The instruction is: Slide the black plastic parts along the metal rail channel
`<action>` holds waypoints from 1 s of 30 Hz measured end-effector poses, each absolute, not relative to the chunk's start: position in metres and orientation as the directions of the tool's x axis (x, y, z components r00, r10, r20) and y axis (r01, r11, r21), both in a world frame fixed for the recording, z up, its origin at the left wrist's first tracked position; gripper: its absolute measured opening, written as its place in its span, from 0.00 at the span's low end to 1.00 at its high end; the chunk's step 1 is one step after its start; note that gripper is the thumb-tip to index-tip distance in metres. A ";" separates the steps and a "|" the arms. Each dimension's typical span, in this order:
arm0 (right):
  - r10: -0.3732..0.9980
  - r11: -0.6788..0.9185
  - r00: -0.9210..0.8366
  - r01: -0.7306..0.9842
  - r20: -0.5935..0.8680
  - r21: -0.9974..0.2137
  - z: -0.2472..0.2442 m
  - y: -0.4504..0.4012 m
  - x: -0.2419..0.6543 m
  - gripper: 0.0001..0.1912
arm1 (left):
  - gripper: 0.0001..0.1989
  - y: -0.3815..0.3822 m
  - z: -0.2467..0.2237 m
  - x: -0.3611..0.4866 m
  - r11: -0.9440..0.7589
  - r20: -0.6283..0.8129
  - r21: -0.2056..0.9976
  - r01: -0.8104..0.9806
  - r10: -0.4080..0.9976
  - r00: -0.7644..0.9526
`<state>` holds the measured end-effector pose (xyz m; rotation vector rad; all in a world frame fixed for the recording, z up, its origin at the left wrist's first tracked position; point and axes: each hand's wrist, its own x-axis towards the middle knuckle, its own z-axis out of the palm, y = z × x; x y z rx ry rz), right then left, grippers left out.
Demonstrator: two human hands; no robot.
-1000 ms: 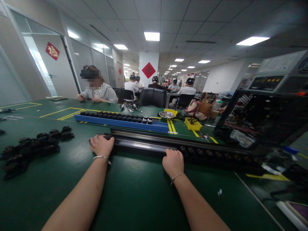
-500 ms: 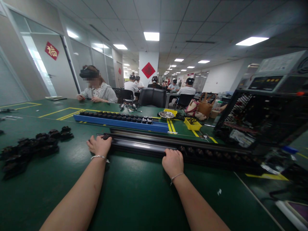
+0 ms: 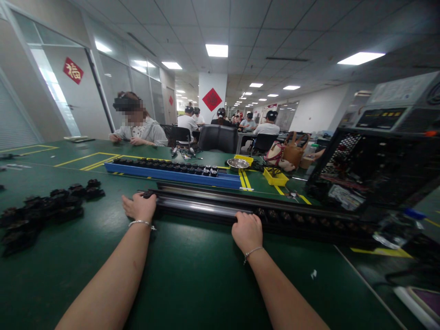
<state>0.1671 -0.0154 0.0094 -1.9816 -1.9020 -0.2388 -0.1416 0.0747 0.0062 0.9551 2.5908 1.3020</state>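
A long black rail (image 3: 199,207) with a shiny channel lies across the green table in front of me. At its left end my left hand (image 3: 140,206) grips a small black part (image 3: 148,194), thumb and fingers round it. My right hand (image 3: 247,229) is closed over the rail's near edge around the middle, fingertips hidden behind the knuckles. Right of that hand, a row of several dark round parts (image 3: 299,219) sits in the channel. Loose black parts (image 3: 41,208) are heaped on the table at the left.
Behind the rail stands a blue tray (image 3: 172,176) with rows of black parts. Beyond are a metal bowl (image 3: 238,163) and a yellow bin (image 3: 275,177). An open computer case (image 3: 347,169) stands at the right. A person (image 3: 137,123) sits across the table.
My left hand has shifted slightly left, its outer fingers a little more spread. My right hand has stayed in place on the rail.
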 end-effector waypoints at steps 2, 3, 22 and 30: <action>0.918 -0.002 0.064 0.988 0.391 -0.156 0.008 -0.015 0.167 0.12 | 0.27 0.074 0.007 -0.142 0.431 0.177 0.770 0.471 0.563 -0.807; 0.916 0.001 0.061 0.988 0.395 -0.155 0.008 -0.015 0.168 0.12 | 0.27 0.074 0.008 -0.142 0.428 0.174 0.775 0.465 0.564 -0.807; 0.919 -0.017 0.076 0.988 0.387 -0.154 0.006 -0.013 0.167 0.11 | 0.26 0.081 0.003 -0.149 0.395 0.187 0.827 0.400 0.478 -0.858; 0.910 -0.007 0.076 0.986 0.408 -0.167 0.004 -0.012 0.167 0.12 | 0.24 0.085 -0.002 -0.154 0.375 0.198 0.843 0.385 0.450 -0.871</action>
